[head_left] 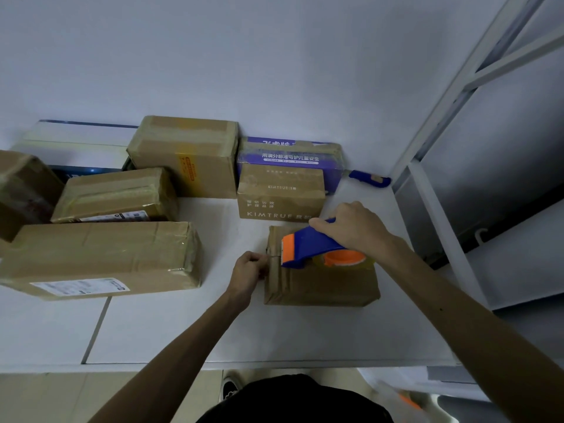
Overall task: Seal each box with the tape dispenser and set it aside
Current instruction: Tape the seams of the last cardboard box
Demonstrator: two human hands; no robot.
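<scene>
White tabletop (274,331) against a pale wall. The left hand (248,271) pinches what appears to be the tape end (273,256) at the left edge of the small box (320,285). The right hand (351,227) curls round the handle of the tape dispenser (311,245), which rests on that box. Behind and left of it we see taped cartons (100,257). We judge this seal barely begun, with setting aside still to come.

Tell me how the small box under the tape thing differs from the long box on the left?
The small box is stubby; the long box is much longer. The small box has the tape dispenser on it; the long box lies untouched. The long box shows a white label; the small box shows none. Both are brown cardboard.
</scene>
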